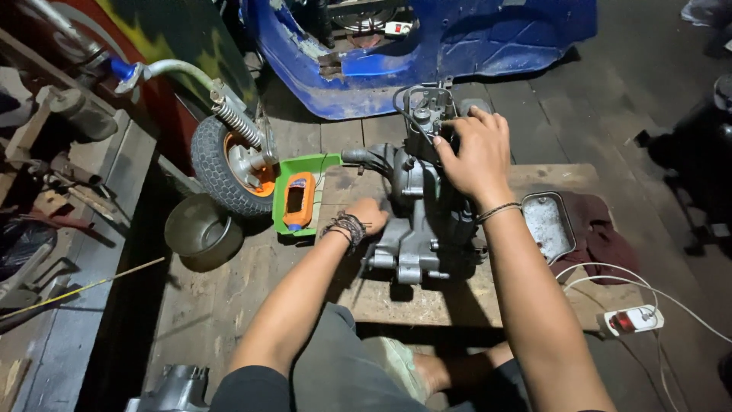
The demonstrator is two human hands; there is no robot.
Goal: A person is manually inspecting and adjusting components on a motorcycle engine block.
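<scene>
Fingers: right hand (pixel 476 152) curled loosely over top of grey engine block (pixel 415 221), nothing gripped | left hand (pixel 367 215) closed, pressed against block at 9 o'clock | block sat on wooden board (pixel 457 301), frame centre | step judged: steadying and probing upper fitting | next judged: firmer grip needed.

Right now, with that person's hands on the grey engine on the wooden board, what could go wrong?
1. The engine stands on a bare wooden board, steadied only by the left hand and right hand; it might tip or slide toward the person's foot just below.
2. The white cable and power strip lie beside the right arm; an elbow could snag them.
3. The metal tray sits near the board's edge and may get knocked off.
</scene>
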